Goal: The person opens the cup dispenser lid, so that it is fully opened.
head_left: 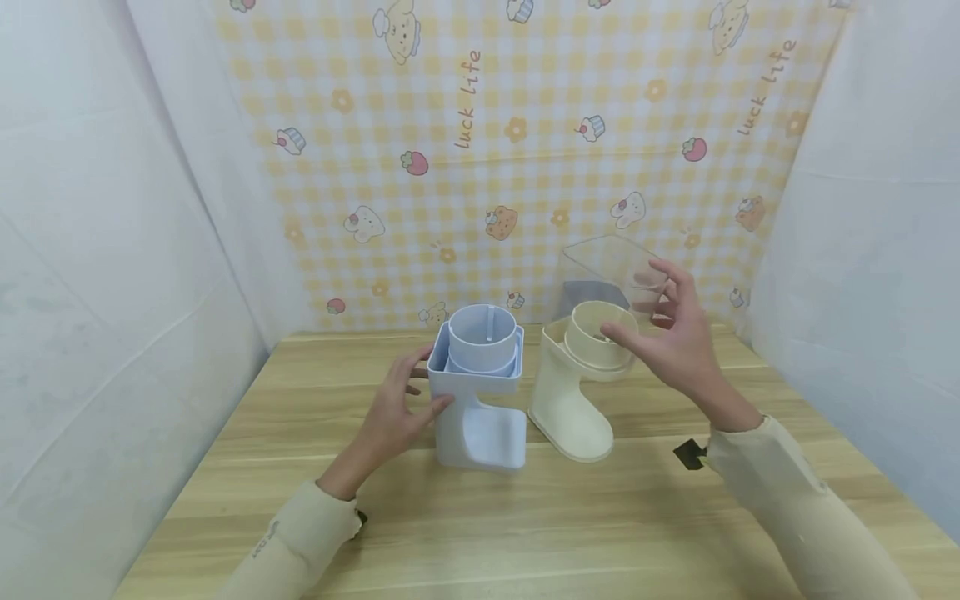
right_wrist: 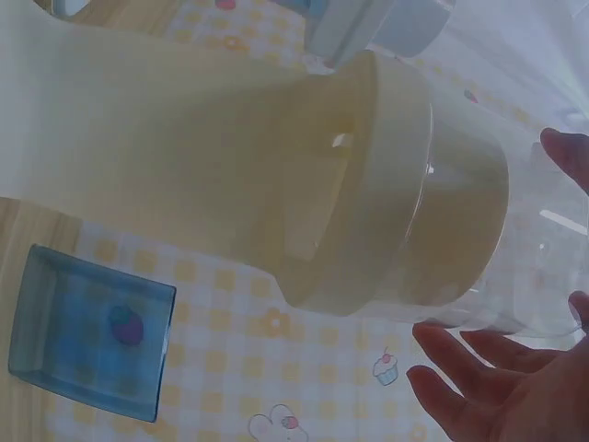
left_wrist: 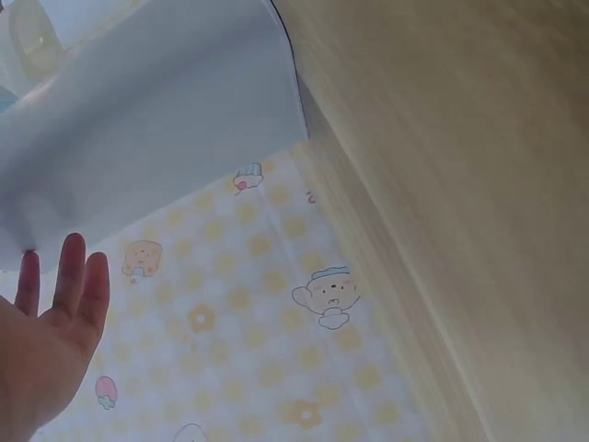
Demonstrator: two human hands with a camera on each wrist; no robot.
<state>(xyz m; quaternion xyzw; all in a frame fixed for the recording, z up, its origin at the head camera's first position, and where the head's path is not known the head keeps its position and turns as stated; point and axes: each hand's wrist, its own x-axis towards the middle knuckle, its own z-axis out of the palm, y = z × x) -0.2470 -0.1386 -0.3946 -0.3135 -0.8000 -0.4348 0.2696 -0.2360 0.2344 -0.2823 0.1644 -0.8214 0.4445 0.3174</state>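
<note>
A light blue C-shaped stand (head_left: pixel 459 433) with a round cup (head_left: pixel 483 333) in its square top stands upright on the table. My left hand (head_left: pixel 397 404) holds its left side, thumb on the front and fingers further back; the left wrist view shows fingertips (left_wrist: pixel 69 267) at its smooth wall. Close to its right is a cream stand (head_left: pixel 573 417) with a round holder (head_left: pixel 602 333). A clear cover (right_wrist: pixel 543 230) surrounds this holder and extends above it. My right hand (head_left: pixel 678 333) grips the cover, thumb on one side and fingers on the other.
A translucent blue box (right_wrist: pixel 92 331) stands on the wood-grain table (head_left: pixel 360 533) behind the cream stand. Behind it hangs a yellow-checked cloth (head_left: pixel 465 192) with cartoon prints. White sheets (head_left: pixel 90 250) enclose both sides.
</note>
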